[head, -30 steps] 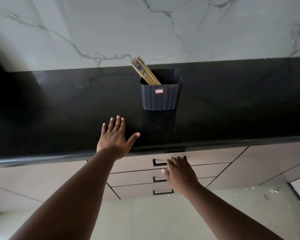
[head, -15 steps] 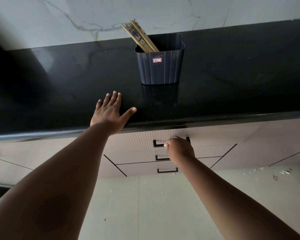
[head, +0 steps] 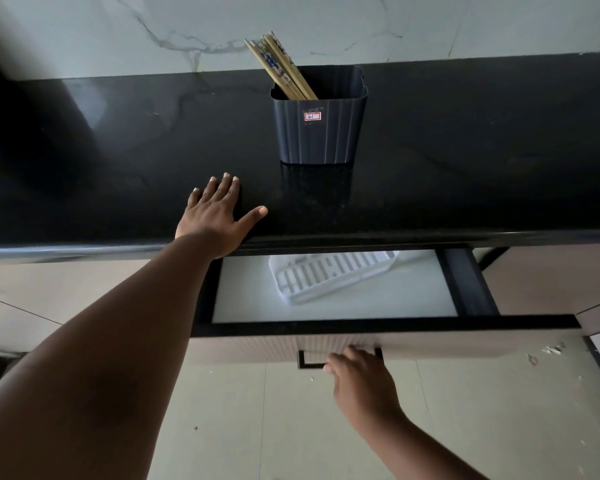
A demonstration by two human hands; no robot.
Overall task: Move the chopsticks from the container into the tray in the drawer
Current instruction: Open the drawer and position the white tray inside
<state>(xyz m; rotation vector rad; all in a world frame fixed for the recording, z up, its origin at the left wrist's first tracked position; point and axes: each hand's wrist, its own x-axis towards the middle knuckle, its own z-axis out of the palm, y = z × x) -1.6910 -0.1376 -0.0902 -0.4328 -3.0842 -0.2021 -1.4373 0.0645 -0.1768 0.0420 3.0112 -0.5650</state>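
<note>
Several wooden chopsticks [head: 280, 69] lean left in a dark ribbed container [head: 319, 129] that stands on the black countertop [head: 465, 174]. Below the counter edge the top drawer [head: 378, 328] is pulled out, showing a white floor and a white slotted tray [head: 329, 277] lying at an angle; the tray's far end is hidden under the counter. My left hand [head: 215, 218] lies flat on the counter, fingers spread, to the left of the container. My right hand [head: 357, 372] grips the drawer handle [head: 303, 360] from below.
A white marble wall [head: 326, 26] rises behind the counter. Closed beige cabinet fronts [head: 548, 282] flank the drawer on both sides. The tiled floor [head: 499, 410] below carries small specks of debris at the right.
My right hand has pulled the top drawer out toward me, uncovering the white tray. My left hand has stayed flat on the counter. The camera has tilted down.
</note>
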